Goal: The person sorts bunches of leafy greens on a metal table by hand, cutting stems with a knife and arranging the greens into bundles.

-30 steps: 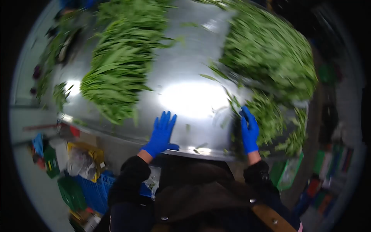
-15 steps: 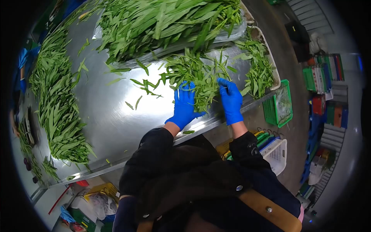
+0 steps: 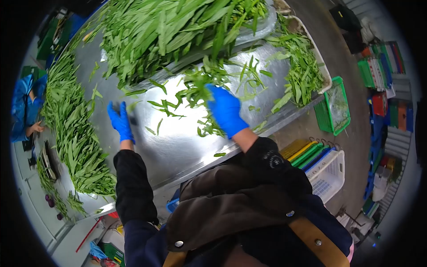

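Observation:
My left hand [image 3: 120, 122], in a blue glove, hovers over the metal table [image 3: 155, 155] with its fingers apart and nothing in it. It is between the long row of green leaves [image 3: 78, 129] and some scattered leaves [image 3: 165, 107]. My right hand [image 3: 224, 109], also gloved in blue, is closed on a loose bunch of leafy greens [image 3: 198, 86]; its fingertips are partly hidden by the leaves. Beyond both hands lies a large heap of long leaves [image 3: 173, 35] on clear plastic.
More greens [image 3: 300, 66] lie by a white-rimmed tray [image 3: 322, 66] at the table's right end. A green crate [image 3: 333, 107] and a white basket [image 3: 327, 175] stand below the edge. At the far left is a co-worker in blue [image 3: 22, 109].
My left hand has left the small pile and moved left, opening out. My right hand has moved left onto the greens and closed on some. The small pile is more spread out.

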{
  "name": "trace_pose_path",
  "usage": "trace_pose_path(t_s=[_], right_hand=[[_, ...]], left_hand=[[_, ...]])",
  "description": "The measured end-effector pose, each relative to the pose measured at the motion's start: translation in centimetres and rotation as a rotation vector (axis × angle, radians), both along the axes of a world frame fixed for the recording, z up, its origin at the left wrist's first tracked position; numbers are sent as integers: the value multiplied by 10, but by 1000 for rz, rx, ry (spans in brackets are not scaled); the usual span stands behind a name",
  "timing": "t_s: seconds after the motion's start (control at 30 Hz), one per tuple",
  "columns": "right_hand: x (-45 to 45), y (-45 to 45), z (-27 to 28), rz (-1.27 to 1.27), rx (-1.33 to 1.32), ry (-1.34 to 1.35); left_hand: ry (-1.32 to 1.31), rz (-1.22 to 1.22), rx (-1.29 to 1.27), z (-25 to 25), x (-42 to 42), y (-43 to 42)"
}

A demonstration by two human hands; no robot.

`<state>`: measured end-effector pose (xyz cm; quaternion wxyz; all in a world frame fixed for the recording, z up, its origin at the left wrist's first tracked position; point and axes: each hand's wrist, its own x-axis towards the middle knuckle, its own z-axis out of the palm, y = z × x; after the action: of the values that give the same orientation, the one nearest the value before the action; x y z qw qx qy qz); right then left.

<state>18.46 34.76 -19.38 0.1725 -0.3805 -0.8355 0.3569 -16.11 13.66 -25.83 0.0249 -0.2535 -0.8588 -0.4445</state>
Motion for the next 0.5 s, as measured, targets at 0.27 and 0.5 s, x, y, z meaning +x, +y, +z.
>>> trace_pose_path(t_s=[0.27, 0.5], right_hand=[[32, -21, 33, 120, -349, 234], [65, 21, 3, -184, -22, -242]], left_hand=[[299, -198, -319, 3, 36, 42], [177, -532, -224, 21, 222, 101]])
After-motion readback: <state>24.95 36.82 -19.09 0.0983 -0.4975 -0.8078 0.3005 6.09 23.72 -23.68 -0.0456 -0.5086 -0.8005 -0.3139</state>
